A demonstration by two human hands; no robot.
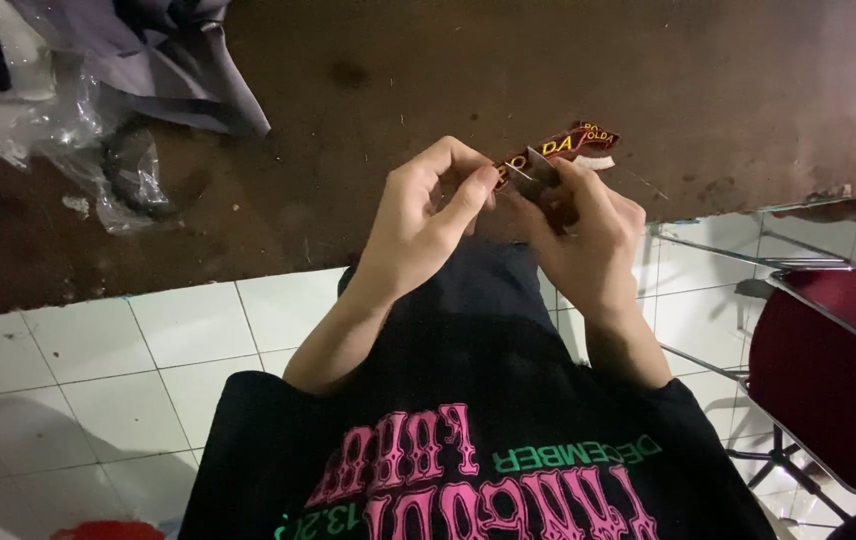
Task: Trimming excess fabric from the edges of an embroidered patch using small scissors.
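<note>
Ribbon (560, 146), dark red with yellow lettering and a pale edge, is held above the near edge of the brown worktop (428, 80), its free end trailing up and to the right of the hands. Left hand (418, 225) has thumb and forefinger pinched on the ribbon's near end, the other fingers curled, wrist bent inward, forearm rising from the lap. Right hand (588, 245) is closed around a small metal blade (533, 170) whose tip meets the ribbon beside the left fingertips; what kind of tool it is cannot be told. Both forearms converge over a black printed shirt (468, 440). Crumpled clear plastic (78, 130) and grey cloth (163, 55) lie at the worktop's far left. A red chair (828, 370) stands to the right on the white tiled floor (98, 370).
</note>
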